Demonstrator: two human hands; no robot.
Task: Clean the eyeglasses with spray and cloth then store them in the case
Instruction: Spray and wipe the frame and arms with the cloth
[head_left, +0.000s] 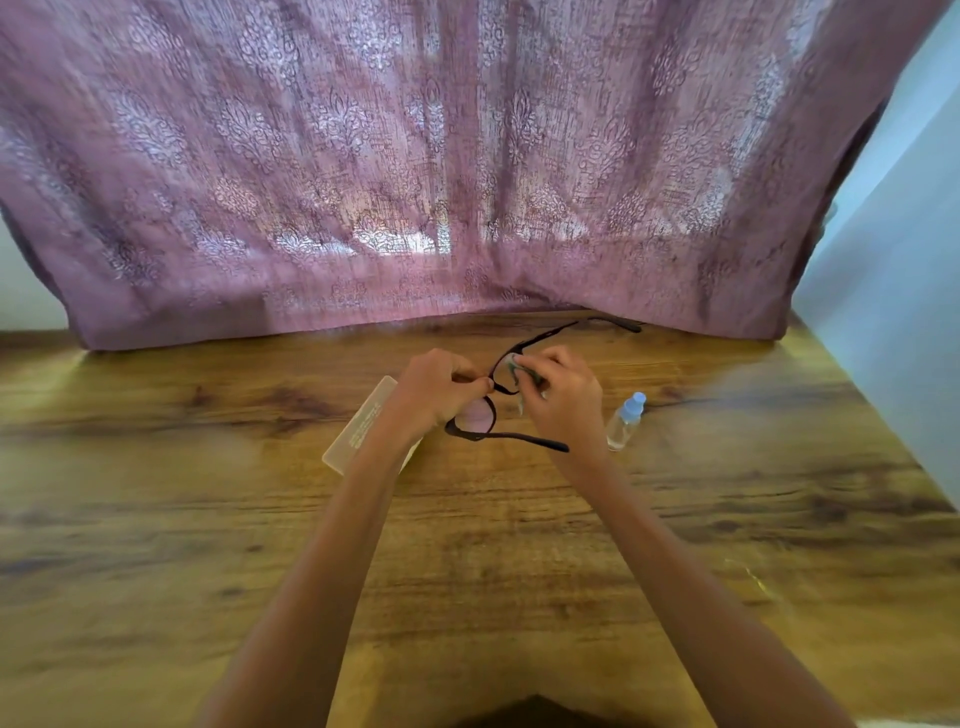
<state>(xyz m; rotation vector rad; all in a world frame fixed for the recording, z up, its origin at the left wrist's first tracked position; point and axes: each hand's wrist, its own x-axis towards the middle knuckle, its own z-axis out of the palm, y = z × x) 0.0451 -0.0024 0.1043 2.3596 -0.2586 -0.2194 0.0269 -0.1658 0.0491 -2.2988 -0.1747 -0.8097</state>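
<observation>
Eyeglasses (480, 415) held between both hands above the surface (519, 545).
The cloth (511, 364) is mostly hidden under the right hand (563, 400), which pinches it against the far lens. The left hand (434, 389) grips the frame's bridge, its wrist covering part of the case (358, 431).

Both bare forearms enter at the bottom edge, the left from lower left and the right from lower right, and converge toward frame centre. Both are outstretched with the wrists roughly straight. The hands meet just above centre, close together, backs toward the camera.

Left hand (441, 387): fingers curled, thumb and forefinger tips pinching the eyeglasses (479, 415) at the rim near the bridge.

Right hand (563, 397): fingers bent, knuckles raised, thumb and fingertips pinching a cloth (514, 365) at the other lens. Fingertips of the two hands nearly touching.
</observation>
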